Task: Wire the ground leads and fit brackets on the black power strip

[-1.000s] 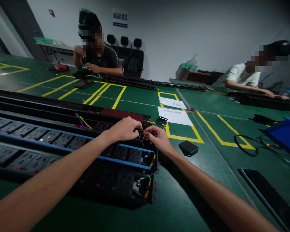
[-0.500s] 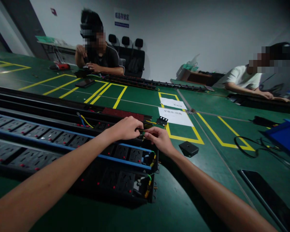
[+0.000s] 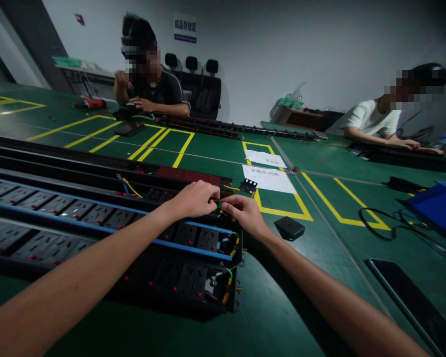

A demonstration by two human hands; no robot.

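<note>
- Two bare hands meet at the right end of a black strip (image 3: 159,193), the third one back from the near edge.
- Left hand (image 3: 195,199): fingers curled down onto that end; cannot tell whether they grip anything.
- Right hand (image 3: 243,210): thumb and forefinger pinched on one small piece (image 3: 218,202), too small to name, between the hands.
- Nearer: two socket strips, one blue-edged (image 3: 204,252), one black (image 3: 193,280); one green-and-yellow wire (image 3: 229,282) at each right end.
- Behind the left hand: one dark red plate (image 3: 189,174).
- Right of the hands: two white sheets (image 3: 270,182), one black block (image 3: 290,228).
- Farther right: one blue bin (image 3: 436,208), one phone (image 3: 412,297).
- Across the green table (image 3: 267,317): two co-workers, one in dark clothing (image 3: 171,89), one in white (image 3: 375,119).
</note>
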